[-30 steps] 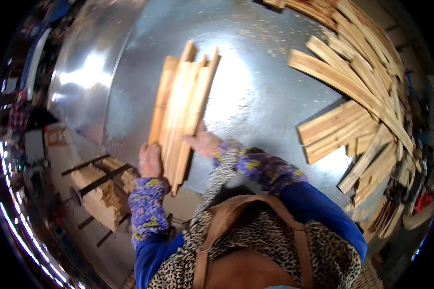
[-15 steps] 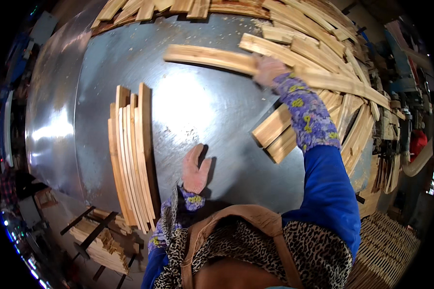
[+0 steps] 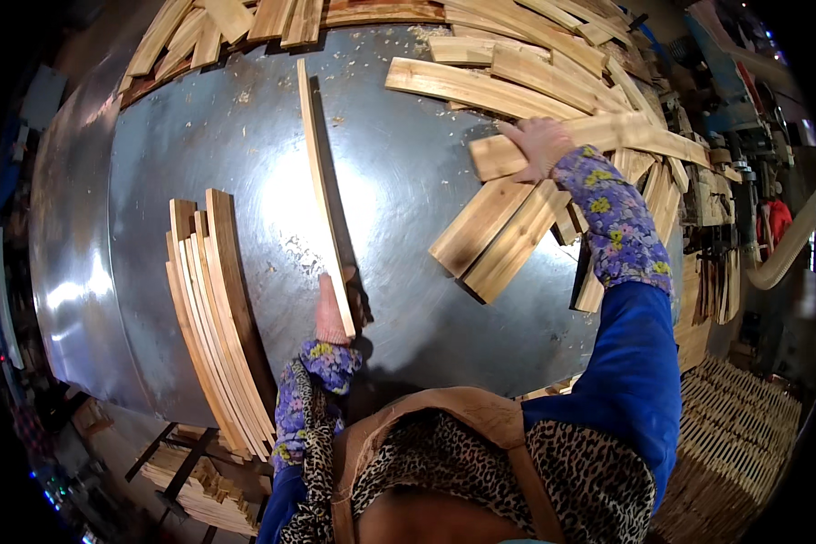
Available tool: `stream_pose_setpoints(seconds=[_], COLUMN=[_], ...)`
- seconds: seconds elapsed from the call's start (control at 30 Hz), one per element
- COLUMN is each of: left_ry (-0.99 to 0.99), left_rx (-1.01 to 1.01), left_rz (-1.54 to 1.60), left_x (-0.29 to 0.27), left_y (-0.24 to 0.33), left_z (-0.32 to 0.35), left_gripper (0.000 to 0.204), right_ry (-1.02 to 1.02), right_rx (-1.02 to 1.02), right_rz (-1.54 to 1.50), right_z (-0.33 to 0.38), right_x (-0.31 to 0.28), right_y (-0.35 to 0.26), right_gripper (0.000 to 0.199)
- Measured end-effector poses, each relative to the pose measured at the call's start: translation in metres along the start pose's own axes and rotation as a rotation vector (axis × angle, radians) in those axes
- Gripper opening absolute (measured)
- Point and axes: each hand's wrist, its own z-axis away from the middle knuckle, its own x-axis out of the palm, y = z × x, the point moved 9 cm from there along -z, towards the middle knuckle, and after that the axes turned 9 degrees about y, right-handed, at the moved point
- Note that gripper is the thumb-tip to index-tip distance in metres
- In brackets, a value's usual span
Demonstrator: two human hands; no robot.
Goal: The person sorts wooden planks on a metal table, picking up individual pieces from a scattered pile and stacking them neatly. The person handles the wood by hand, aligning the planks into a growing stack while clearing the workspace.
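My left hand (image 3: 329,317), in a pinkish glove, is closed round the near end of a long thin wooden board (image 3: 315,168). This board stands on its edge and points away from me across the metal table (image 3: 390,199). My right hand (image 3: 544,145) lies across another wooden board (image 3: 494,159) at the right, thumb and fingers gripping its two long sides. That board's right part is blurred and overlaps the pile. Just below it, two short wide boards (image 3: 494,231) lie side by side at a slant.
Left of my left hand, several boards (image 3: 213,308) stand on edge in a row. Loose boards (image 3: 480,86) are heaped along the far right, and more (image 3: 272,18) lie along the far edge. Wood stacks (image 3: 730,435) stand low at the right; wood chips dot the table.
My left hand, open before, now holds a board's near end, and that board has swung from crosswise to lengthwise. My right hand has let go of it and grips another board.
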Motion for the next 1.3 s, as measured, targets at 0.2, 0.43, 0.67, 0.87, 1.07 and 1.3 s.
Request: stream_pose_setpoints(seconds=[0.2, 0.43, 0.67, 0.87, 1.07, 1.3], left_ry=[-0.579, -0.575, -0.879, -0.618, 0.402, 0.438], left_rx=[0.114, -0.179, -0.270, -0.077, 0.528, 0.775], left_rz=[0.200, 0.292, 0.595, 0.346, -0.771, -1.029], left_x=[0.026, 0.026, 0.041, 0.036, -0.043, -0.075], left_y=[-0.042, -0.071, -0.027, -0.005, 0.036, 0.000], left_z=[0.034, 0.032, 0.046, 0.047, 0.091, 0.122], left_gripper=[0.078, 0.113, 0.127, 0.097, 0.062, 0.089], right_ry=[0.050, 0.296, 0.280, 0.074, 0.054, -0.032], right_rx=[0.385, 0.095, 0.181, 0.197, 0.331, 0.150], right_rz=[-0.844, -0.650, -0.047, 0.022, -1.169, -0.967], right_z=[-0.069, -0.083, 0.017, 0.005, -0.025, -0.019], right_x=[-0.023, -0.038, 0.034, -0.004, 0.036, 0.030], right_y=[-0.095, -0.133, 0.085, 0.023, -0.082, -0.336], right_gripper=[0.104, 0.090, 0.112, 0.105, 0.085, 0.108])
